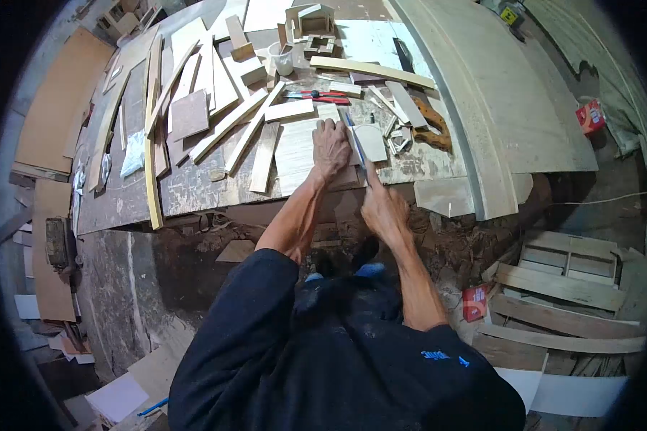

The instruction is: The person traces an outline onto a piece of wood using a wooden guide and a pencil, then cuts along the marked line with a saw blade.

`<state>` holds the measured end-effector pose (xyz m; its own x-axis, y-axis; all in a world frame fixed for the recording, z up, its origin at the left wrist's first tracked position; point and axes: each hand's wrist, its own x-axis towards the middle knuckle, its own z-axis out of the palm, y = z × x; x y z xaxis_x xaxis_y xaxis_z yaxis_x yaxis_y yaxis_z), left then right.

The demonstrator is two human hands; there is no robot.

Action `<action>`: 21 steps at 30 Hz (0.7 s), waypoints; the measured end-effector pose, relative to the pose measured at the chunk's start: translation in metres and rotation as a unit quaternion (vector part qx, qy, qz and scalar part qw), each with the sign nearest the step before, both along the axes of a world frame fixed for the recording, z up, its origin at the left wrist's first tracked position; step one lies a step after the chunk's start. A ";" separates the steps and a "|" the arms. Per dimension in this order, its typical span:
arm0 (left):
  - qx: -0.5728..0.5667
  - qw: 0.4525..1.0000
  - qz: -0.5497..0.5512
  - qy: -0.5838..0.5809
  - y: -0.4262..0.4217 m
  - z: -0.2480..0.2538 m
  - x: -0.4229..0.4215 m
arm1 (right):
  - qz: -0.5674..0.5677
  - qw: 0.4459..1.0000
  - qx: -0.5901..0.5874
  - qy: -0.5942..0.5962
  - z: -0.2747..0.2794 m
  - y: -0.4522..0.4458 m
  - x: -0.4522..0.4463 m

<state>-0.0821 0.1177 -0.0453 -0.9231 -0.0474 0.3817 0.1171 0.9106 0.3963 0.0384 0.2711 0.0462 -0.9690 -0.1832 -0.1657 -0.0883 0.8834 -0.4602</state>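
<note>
My left hand (pixel 331 149) is closed, its curled fingers pressed on a pale wooden board (pixel 295 154) near the bench's front edge. In my closed right hand (pixel 384 210) is a long, narrow blue-grey blade (pixel 358 147), pointing away from me. Its exact kind cannot be made out. The blade lies along the right side of my left hand, next to a pale wood piece with a curved outline (pixel 370 141). Whether the blade touches that piece is unclear. Small wood offcuts (pixel 397 136) lie to the right, near a brown wooden handle-like piece (pixel 433 126).
The worn bench (pixel 187 188) bears several wood strips (pixel 230 128) on the left. Behind my hands are a red-handled tool (pixel 316 95), a plastic cup (pixel 281 59) and a small wooden model (pixel 310 20). Long boards (pixel 467 122) flank the right side. Wooden frames (pixel 561 287) stand lower right.
</note>
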 end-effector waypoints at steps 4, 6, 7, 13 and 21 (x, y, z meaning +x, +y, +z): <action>0.004 1.000 0.012 0.017 0.001 -0.006 -0.001 | 0.004 1.000 -0.024 0.017 -0.020 -0.007 -0.021; 0.014 1.000 0.012 0.004 0.001 -0.006 -0.002 | 0.011 0.999 -0.024 0.018 -0.015 0.007 0.000; 0.017 1.000 0.012 0.012 0.000 -0.012 -0.005 | 0.008 1.000 -0.010 -0.019 0.008 0.011 0.016; 0.008 1.000 0.001 0.016 -0.001 -0.010 0.002 | 0.014 1.000 0.010 0.015 -0.017 -0.010 -0.030; 0.009 1.000 0.012 -0.008 0.000 -0.011 0.002 | 0.015 1.000 0.016 -0.016 0.008 0.010 0.018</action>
<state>-0.0800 0.1172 -0.0563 -0.9274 -0.0774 0.3660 0.0882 0.9056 0.4149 0.0564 0.2810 0.0547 -0.9571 -0.2065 -0.2033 -0.1009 0.8952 -0.4341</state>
